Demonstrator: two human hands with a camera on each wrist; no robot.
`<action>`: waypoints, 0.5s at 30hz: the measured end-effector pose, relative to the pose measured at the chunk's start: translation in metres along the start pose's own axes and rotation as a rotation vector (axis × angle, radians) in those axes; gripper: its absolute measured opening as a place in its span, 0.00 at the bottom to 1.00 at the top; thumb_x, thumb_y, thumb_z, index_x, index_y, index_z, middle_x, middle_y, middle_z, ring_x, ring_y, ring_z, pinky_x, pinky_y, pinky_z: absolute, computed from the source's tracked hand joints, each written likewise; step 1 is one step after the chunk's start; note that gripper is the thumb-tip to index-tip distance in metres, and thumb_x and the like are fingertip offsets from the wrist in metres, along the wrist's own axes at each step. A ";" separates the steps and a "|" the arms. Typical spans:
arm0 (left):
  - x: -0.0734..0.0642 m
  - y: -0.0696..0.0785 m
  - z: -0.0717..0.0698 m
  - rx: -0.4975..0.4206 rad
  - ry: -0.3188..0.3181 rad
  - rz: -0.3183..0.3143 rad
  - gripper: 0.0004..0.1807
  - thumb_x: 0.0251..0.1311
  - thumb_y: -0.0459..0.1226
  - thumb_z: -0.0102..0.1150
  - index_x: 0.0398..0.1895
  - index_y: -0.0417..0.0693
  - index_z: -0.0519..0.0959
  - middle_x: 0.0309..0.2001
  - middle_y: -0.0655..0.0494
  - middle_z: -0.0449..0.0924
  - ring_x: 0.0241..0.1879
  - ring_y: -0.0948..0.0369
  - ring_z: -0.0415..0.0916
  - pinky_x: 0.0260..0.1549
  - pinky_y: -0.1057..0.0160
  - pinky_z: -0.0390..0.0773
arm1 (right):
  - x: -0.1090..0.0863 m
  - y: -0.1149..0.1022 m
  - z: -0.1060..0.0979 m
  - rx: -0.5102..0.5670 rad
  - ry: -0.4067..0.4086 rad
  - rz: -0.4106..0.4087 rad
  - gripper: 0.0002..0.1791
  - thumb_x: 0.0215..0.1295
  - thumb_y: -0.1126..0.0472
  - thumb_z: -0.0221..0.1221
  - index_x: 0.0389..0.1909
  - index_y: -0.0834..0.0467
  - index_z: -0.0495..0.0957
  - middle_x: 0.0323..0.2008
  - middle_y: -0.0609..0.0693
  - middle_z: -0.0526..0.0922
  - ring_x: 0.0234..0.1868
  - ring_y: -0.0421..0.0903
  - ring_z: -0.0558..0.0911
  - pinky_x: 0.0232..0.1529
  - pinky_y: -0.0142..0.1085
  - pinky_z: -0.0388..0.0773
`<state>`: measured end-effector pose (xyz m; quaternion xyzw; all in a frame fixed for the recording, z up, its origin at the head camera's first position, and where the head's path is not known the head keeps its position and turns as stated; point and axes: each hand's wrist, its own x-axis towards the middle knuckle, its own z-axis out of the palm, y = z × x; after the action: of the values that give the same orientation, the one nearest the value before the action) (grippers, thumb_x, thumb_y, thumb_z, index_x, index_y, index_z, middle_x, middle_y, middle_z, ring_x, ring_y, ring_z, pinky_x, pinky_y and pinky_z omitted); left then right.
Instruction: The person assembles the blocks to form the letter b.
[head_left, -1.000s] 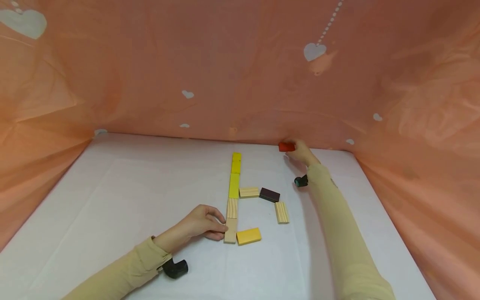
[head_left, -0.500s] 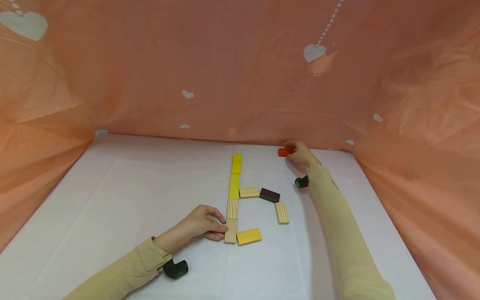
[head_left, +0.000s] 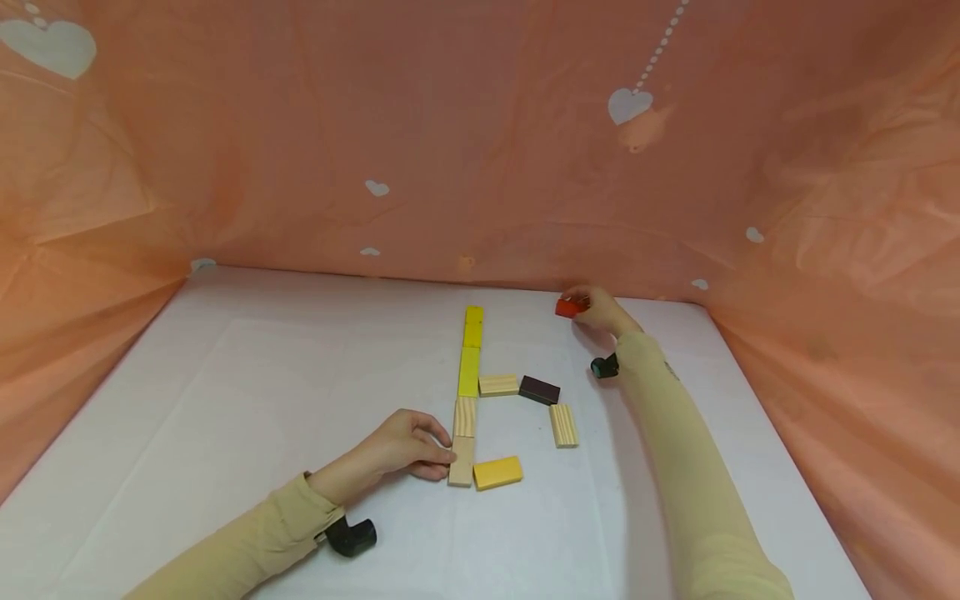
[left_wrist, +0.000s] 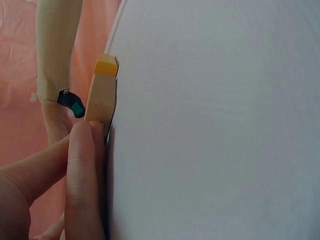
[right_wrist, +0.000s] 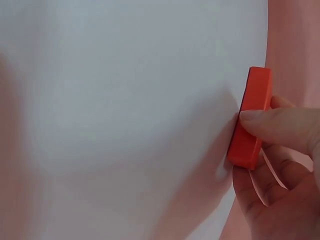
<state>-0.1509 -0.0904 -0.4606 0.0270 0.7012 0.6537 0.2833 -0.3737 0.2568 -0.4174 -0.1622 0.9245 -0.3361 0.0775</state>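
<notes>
Up at the far right of the table, my right hand [head_left: 600,308] pinches a red wooden block [head_left: 570,308]. In the right wrist view the thumb lies across this red block [right_wrist: 254,120], with fingers behind and below it. My left hand [head_left: 408,446] rests beside the near end of a straight row of blocks, its fingertips touching a plain wooden block [head_left: 461,462]. That row continues away through a striped wooden block [head_left: 465,417], a yellow-green block [head_left: 468,371] and yellow blocks [head_left: 472,327]. The left wrist view shows the fingertips at the plain block [left_wrist: 101,95].
Right of the row, an orange-yellow block [head_left: 498,472], a pale wooden block [head_left: 498,385], a dark brown block [head_left: 539,390] and a striped block [head_left: 564,426] form a broken loop. A white cloth [head_left: 247,375] covers the table; an orange curtain [head_left: 465,150] hangs behind.
My right hand has brought the red block slightly nearer, away from the curtain, and tilted it a little. The left hand and the laid-out blocks have stayed in place.
</notes>
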 end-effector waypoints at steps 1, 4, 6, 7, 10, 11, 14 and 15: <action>0.000 0.000 0.000 -0.001 0.002 -0.001 0.13 0.52 0.26 0.66 0.38 0.31 0.74 0.26 0.46 0.82 0.23 0.60 0.81 0.28 0.63 0.85 | 0.000 0.000 0.000 -0.010 -0.001 -0.002 0.22 0.59 0.78 0.54 0.55 0.68 0.73 0.53 0.65 0.73 0.53 0.60 0.70 0.58 0.50 0.72; 0.001 0.000 0.000 0.002 0.003 -0.002 0.13 0.52 0.26 0.67 0.38 0.31 0.75 0.26 0.46 0.82 0.23 0.60 0.81 0.27 0.63 0.85 | -0.002 0.000 -0.001 -0.036 -0.002 -0.010 0.21 0.59 0.77 0.55 0.55 0.67 0.73 0.53 0.64 0.73 0.53 0.60 0.70 0.58 0.51 0.72; 0.002 0.000 0.000 0.007 0.004 -0.004 0.13 0.52 0.27 0.67 0.39 0.31 0.75 0.26 0.46 0.82 0.23 0.60 0.81 0.27 0.64 0.85 | -0.003 -0.001 -0.002 -0.040 -0.002 -0.011 0.21 0.59 0.77 0.56 0.56 0.66 0.73 0.53 0.64 0.73 0.53 0.60 0.70 0.58 0.52 0.72; 0.002 0.000 0.000 0.009 0.006 -0.004 0.13 0.52 0.27 0.67 0.39 0.31 0.75 0.26 0.46 0.82 0.23 0.60 0.81 0.27 0.64 0.85 | -0.004 -0.001 -0.002 -0.039 -0.002 -0.014 0.22 0.59 0.77 0.56 0.56 0.66 0.73 0.53 0.64 0.73 0.54 0.61 0.70 0.58 0.52 0.72; 0.003 0.000 0.000 0.007 0.009 -0.007 0.13 0.52 0.26 0.67 0.39 0.31 0.75 0.26 0.46 0.82 0.23 0.60 0.81 0.27 0.64 0.85 | -0.005 -0.001 -0.003 -0.032 -0.006 -0.015 0.22 0.59 0.76 0.56 0.56 0.66 0.73 0.53 0.64 0.73 0.53 0.61 0.70 0.58 0.51 0.72; 0.003 0.000 0.000 0.007 0.009 -0.007 0.13 0.52 0.26 0.67 0.39 0.31 0.75 0.26 0.46 0.82 0.23 0.60 0.81 0.27 0.64 0.85 | -0.006 -0.001 -0.004 -0.025 -0.010 -0.013 0.22 0.60 0.76 0.56 0.56 0.66 0.73 0.53 0.64 0.73 0.53 0.61 0.70 0.58 0.51 0.72; 0.004 0.000 0.001 0.008 0.011 -0.008 0.13 0.52 0.26 0.66 0.39 0.31 0.75 0.26 0.46 0.82 0.23 0.60 0.81 0.28 0.64 0.85 | -0.008 -0.002 -0.006 -0.016 -0.017 -0.016 0.22 0.60 0.76 0.56 0.56 0.66 0.73 0.53 0.65 0.73 0.54 0.61 0.70 0.57 0.50 0.73; 0.004 0.001 0.001 0.009 0.012 -0.008 0.13 0.52 0.26 0.66 0.39 0.31 0.75 0.26 0.46 0.82 0.23 0.60 0.81 0.28 0.64 0.85 | -0.009 -0.002 -0.007 -0.011 -0.017 -0.020 0.22 0.59 0.76 0.57 0.57 0.66 0.73 0.53 0.65 0.73 0.54 0.61 0.70 0.57 0.50 0.73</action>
<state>-0.1545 -0.0881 -0.4615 0.0218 0.7058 0.6496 0.2817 -0.3668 0.2622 -0.4102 -0.1748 0.9241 -0.3301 0.0813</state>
